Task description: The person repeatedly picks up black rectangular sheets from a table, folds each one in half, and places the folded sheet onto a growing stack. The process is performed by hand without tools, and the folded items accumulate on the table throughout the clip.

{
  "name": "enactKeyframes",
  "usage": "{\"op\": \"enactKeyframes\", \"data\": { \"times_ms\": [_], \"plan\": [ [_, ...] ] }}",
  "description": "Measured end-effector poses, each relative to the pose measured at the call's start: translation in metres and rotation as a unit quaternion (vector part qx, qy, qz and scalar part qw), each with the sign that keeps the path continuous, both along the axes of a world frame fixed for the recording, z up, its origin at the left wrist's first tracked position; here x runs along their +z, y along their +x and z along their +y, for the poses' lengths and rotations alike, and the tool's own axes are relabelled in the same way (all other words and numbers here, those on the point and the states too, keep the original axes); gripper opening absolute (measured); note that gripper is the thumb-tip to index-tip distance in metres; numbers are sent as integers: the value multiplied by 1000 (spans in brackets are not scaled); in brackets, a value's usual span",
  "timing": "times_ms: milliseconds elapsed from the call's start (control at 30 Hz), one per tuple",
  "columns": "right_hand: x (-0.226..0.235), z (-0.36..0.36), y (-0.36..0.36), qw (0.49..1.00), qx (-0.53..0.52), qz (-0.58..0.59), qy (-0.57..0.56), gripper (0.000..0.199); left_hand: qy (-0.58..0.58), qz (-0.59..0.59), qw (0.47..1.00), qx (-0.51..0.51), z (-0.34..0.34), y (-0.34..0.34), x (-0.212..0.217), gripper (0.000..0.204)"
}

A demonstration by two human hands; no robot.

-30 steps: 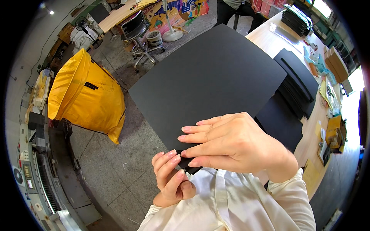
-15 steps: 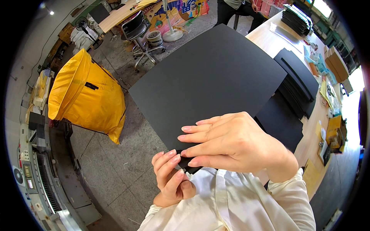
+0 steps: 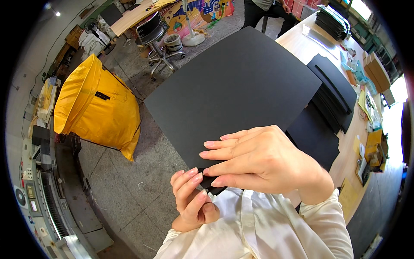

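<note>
A large black sheet (image 3: pixel 233 86), smooth and stiff-looking, spreads out in front of my body. At its near corner my left hand (image 3: pixel 192 200) has its fingers curled up, with the dark corner between fingertips and thumb. My right hand (image 3: pixel 263 162) reaches across from the right, palm down over the near part of the sheet. Its fingers are stretched toward the left, and their tips come close to my left fingertips. Part of the sheet's near edge is hidden under my right hand.
To the right, a wooden table (image 3: pixel 351 144) bears black boards (image 3: pixel 334 86) and a black stack (image 3: pixel 332 23). A yellow bag (image 3: pixel 101 108) on a frame stands left. Beyond are a swivel chair (image 3: pixel 151 32) and a seated person (image 3: pixel 269 15). A machine (image 3: pixel 51 207) lines the lower left.
Almost nothing differs. Both hands keep their places, and the sheet's far right corner has shifted very slightly to the right.
</note>
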State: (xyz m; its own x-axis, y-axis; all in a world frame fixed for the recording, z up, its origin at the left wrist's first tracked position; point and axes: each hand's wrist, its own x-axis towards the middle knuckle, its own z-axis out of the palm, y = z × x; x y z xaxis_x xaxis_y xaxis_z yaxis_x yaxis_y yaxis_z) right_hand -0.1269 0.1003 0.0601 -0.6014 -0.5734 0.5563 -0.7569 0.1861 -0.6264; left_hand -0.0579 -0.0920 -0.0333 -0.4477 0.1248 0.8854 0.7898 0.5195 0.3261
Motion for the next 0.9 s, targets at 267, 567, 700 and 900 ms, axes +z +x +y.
{"op": "enactKeyframes", "data": {
  "times_ms": [267, 567, 700, 900],
  "plan": [
    [0, 2, -1, 1000, 4, -6, -2, 20, -21, -14, 1000, 3, -1, 2, 2, 36],
    [0, 1, 1, 1000, 5, -8, -4, 20, 51, -11, 999, 11, 6, -1, 2, 36],
    [4, 2, 3, 1000, -6, -14, 5, 19, 78, -50, 996, -7, 5, -4, 14, 34],
    [6, 1, 3, 1000, 0, -29, -4, 19, 49, -7, 998, 28, 3, -5, 25, 30]
  ]
}}
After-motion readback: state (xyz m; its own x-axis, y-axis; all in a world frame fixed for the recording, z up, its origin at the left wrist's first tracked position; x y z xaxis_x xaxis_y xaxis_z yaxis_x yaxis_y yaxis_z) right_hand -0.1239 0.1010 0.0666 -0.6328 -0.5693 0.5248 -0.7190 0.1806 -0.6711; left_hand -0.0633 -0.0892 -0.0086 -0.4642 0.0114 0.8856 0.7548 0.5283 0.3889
